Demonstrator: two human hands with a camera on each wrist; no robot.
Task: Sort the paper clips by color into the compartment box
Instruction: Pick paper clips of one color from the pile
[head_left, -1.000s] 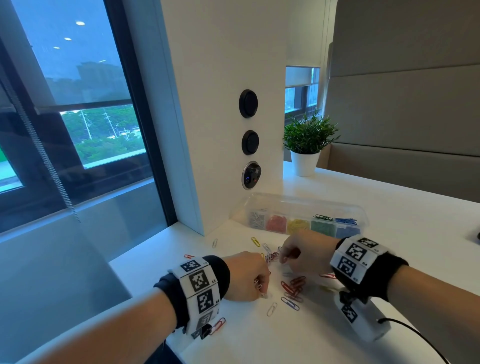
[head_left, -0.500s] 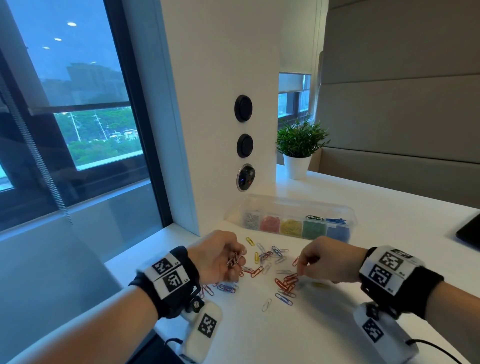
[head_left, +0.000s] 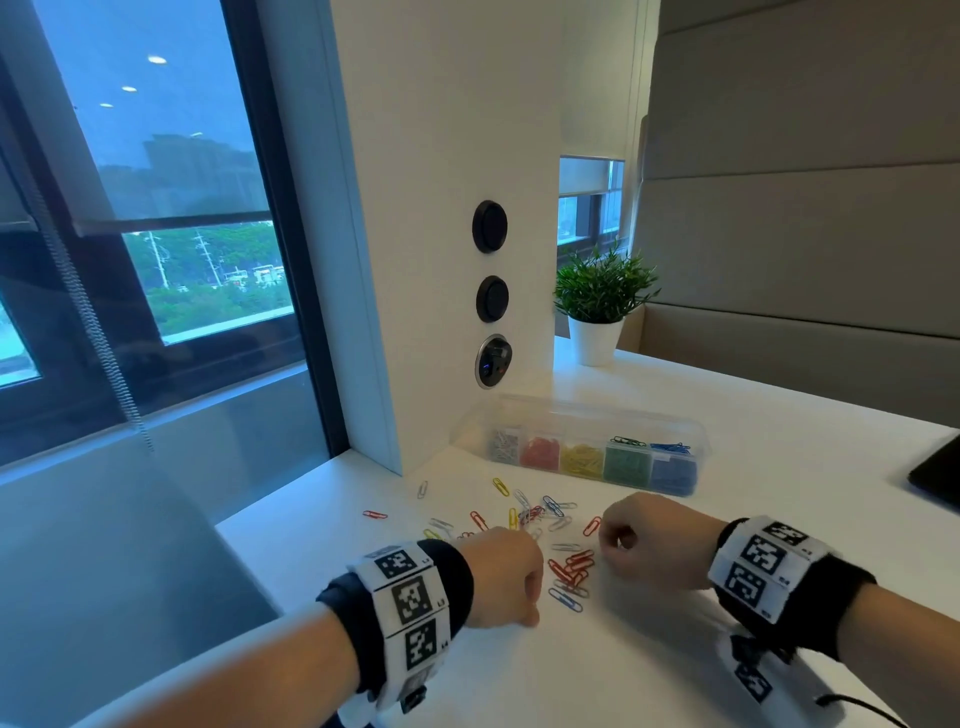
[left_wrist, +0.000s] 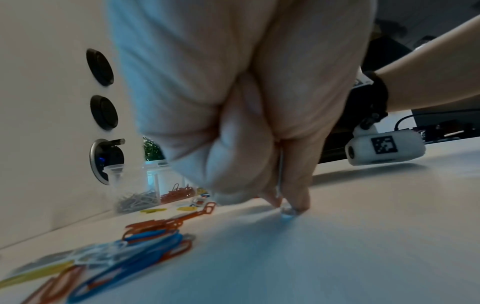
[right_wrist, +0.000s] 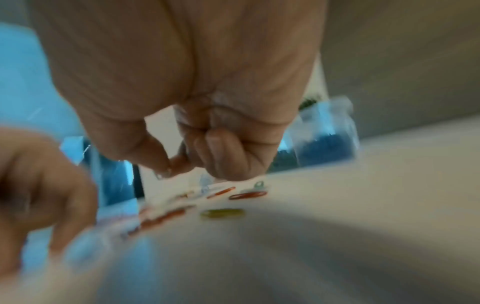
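Loose paper clips (head_left: 569, 566) in red, blue, yellow and silver lie scattered on the white table (head_left: 779, 467). Behind them stands the clear compartment box (head_left: 571, 418), lid open, with silver, red, yellow, green and blue clips in separate cells. My left hand (head_left: 530, 616) is fingers-down on the table just left of the red clips. In the left wrist view its thumb and finger pinch a thin silver clip (left_wrist: 281, 181) whose end touches the tabletop. My right hand (head_left: 608, 540) hovers curled over the pile's right side. In the blurred right wrist view its thumb and forefinger seem to pinch a pale clip (right_wrist: 162, 174).
A white pillar with round black sockets (head_left: 490, 227) rises behind the box, and a potted plant (head_left: 597, 312) stands beside it. A dark flat device (head_left: 935, 478) lies at the right edge. The table's left edge (head_left: 291, 499) drops off toward the window.
My left hand has come down and to the right, from a raised spot left of the pile to the tabletop beside the red clips. The right hand has barely moved.
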